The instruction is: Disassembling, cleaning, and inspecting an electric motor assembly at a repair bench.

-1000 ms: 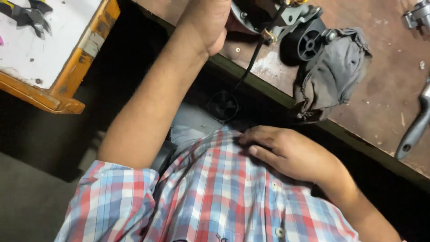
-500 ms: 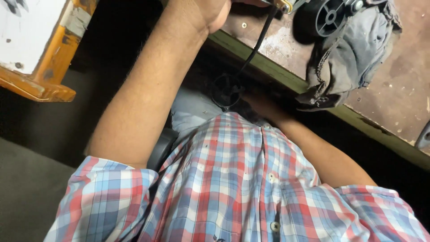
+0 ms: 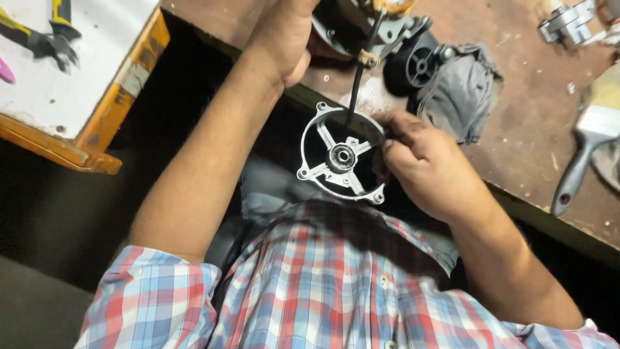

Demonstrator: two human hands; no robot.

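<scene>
Here the right hand pinches the rim of a metal end cover with a black cable across it, while the left hand grips the motor on the bench; seating the cover likely calls for alignment.

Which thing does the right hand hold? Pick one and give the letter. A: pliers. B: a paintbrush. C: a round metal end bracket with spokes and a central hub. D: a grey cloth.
C: the right hand pinches the rim of the round metal end bracket with its fingers, while the paintbrush, grey cloth and pliers lie untouched.
</scene>
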